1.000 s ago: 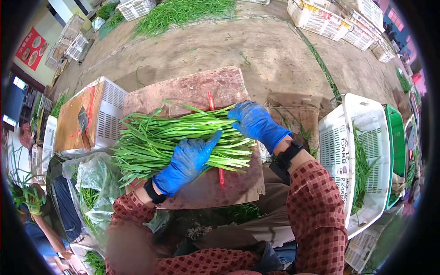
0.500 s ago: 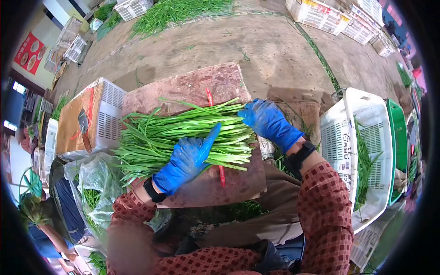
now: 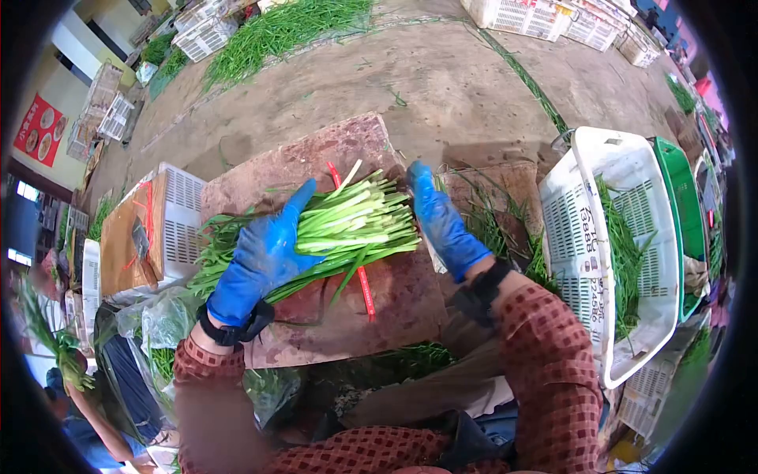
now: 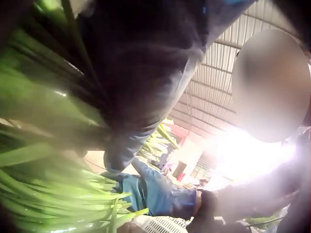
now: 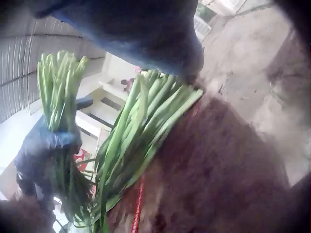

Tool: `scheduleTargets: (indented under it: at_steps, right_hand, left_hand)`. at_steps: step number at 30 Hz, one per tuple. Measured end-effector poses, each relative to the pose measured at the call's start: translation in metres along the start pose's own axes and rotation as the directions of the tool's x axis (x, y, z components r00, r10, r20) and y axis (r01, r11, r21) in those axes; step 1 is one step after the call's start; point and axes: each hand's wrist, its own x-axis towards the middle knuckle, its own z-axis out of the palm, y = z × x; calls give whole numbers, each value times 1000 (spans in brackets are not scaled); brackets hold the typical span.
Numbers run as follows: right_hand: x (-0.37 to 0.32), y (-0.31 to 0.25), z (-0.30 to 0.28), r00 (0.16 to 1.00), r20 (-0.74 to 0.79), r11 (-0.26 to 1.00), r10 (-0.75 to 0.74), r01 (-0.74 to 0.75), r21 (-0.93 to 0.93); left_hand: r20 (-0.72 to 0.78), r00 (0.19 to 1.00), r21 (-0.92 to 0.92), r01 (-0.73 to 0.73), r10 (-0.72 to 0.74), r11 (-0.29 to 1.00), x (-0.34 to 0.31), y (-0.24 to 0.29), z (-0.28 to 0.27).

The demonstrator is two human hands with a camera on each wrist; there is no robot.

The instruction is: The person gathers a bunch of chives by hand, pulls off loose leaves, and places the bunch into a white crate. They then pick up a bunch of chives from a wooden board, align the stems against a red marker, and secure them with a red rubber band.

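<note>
On the stone-like board [image 3: 316,340] lies a pile of garlic chives [image 5: 146,116], pale stem ends to the right. My left hand [image 3: 268,253], in a blue glove, grips a bunch of them just below the ends, thumb upward. In the right wrist view this left hand [image 5: 48,150] has the bunch [image 5: 60,92] lifted above the other chives. My right hand [image 3: 442,225], also gloved, stands beside the stem ends with its fingers straight. A red tie [image 3: 365,292] runs across the board beneath the chives.
A white crate [image 3: 568,237] with loose chives stands at right, beside a green crate [image 3: 671,189]. A box with a wooden top [image 3: 126,245] and a knife [image 3: 140,241] is at left, near a plastic bag [image 3: 170,320]. More chives [image 3: 284,35] are heaped on the far floor.
My left hand has gone from lying on top of the chives to gripping a bunch, further left. The right hand has turned upright beside the ends. The head view has shifted slightly.
</note>
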Motion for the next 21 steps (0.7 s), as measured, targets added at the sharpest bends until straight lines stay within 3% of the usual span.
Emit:
scheduleTargets:
  at_steps: [2,3,4,6,7,8,10,12,13,17,20,21]
  right_hand:
    - [-10,-3,26,996,-88,999,-29,32,40]
    - [-9,-12,18,973,61,953,223,-230,198]
    - [3,3,1,973,58,952,223,-230,201]
    - [25,48,-32,976,152,924,-158,92,370]
    - [1,12,-29,993,118,958,-16,49,-282]
    - [6,-13,-40,998,55,988,-19,11,155]
    - [-8,-38,-41,999,43,974,16,-26,226]
    - [-9,-47,-45,998,57,985,24,-34,172]
    - [-10,-49,-47,997,69,992,35,-44,120]
    - [-21,-52,-42,995,95,971,-18,-5,237]
    - [-32,-57,-37,991,130,994,-41,28,105]
    - [-38,-64,-32,975,160,988,-151,153,1]
  left_hand:
    - [66,996,7,61,-61,998,10,1,2]
    - [73,997,32,38,-41,999,13,0,5]
    - [80,997,54,16,-20,998,16,-3,11]
    - [53,999,23,3,-4,1000,19,-6,15]
    - [39,999,5,0,-1,1000,20,1,9]
    - [24,1000,-12,-2,3,1000,21,4,5]
    - [-17,1000,-24,-21,21,999,25,3,12]
    - [6,999,224,-33,32,974,30,13,16]
    - [-132,970,246,-165,202,955,33,6,30]
    - [-97,956,404,-216,276,889,33,10,53]
    - [-103,968,500,-148,228,853,36,15,56]
    - [-88,979,542,-110,186,833,38,19,55]
